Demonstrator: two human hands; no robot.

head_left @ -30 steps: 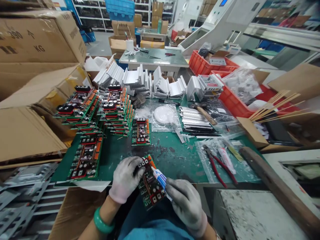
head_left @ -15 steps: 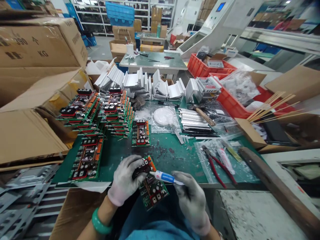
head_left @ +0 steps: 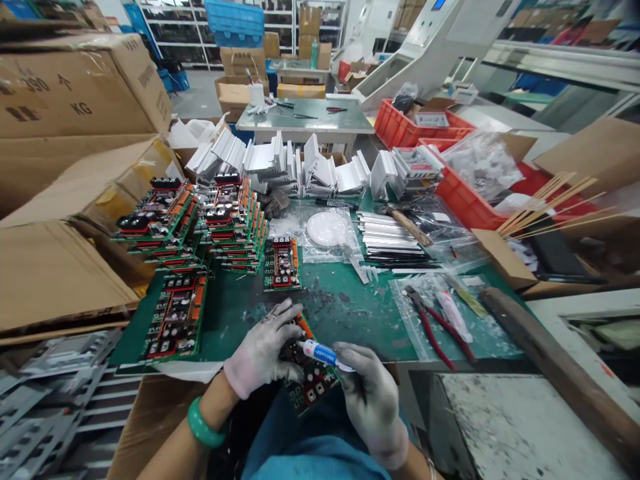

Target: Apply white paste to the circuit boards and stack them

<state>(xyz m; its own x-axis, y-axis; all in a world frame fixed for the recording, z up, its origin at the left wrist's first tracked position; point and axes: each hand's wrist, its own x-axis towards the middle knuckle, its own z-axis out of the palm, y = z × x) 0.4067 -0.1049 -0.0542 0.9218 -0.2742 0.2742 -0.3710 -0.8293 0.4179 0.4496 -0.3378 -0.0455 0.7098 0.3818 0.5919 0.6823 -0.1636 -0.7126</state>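
My left hand [head_left: 265, 350], in a whitish glove, grips a green circuit board [head_left: 315, 388] by its left side, over the table's front edge. The board is tilted, and part of it is hidden under my fingers. In my gloved right hand [head_left: 370, 393] is a white and blue glue tube [head_left: 321, 353], its nozzle pointing left at the upper part of the board. Whether the nozzle touches the board I cannot tell. Beyond my hands a single circuit board [head_left: 283, 265] lies flat on the green table [head_left: 235, 313].
Stacked circuit boards [head_left: 230, 227] stand at left, before a cardboard box [head_left: 75, 260]. Silver heat sinks [head_left: 265, 160] line the back. Red-handled pliers [head_left: 433, 327] and another tube [head_left: 455, 315] lie on a plastic bag at right, beside a wooden bar [head_left: 545, 367]. A hammer [head_left: 410, 225] lies behind.
The tube and my right hand have shifted slightly left. My left hand has moved a little along the board, its fingers now stretched further over it. The view has tilted slightly.
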